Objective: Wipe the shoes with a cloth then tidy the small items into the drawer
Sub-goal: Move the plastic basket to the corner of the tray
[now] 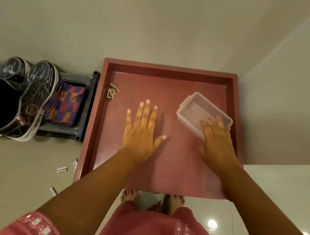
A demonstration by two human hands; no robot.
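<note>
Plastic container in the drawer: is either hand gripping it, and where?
The right hand rests on the plastic container's near corner; a curled grip cannot be told. The left hand lies flat, holding nothing.
</note>
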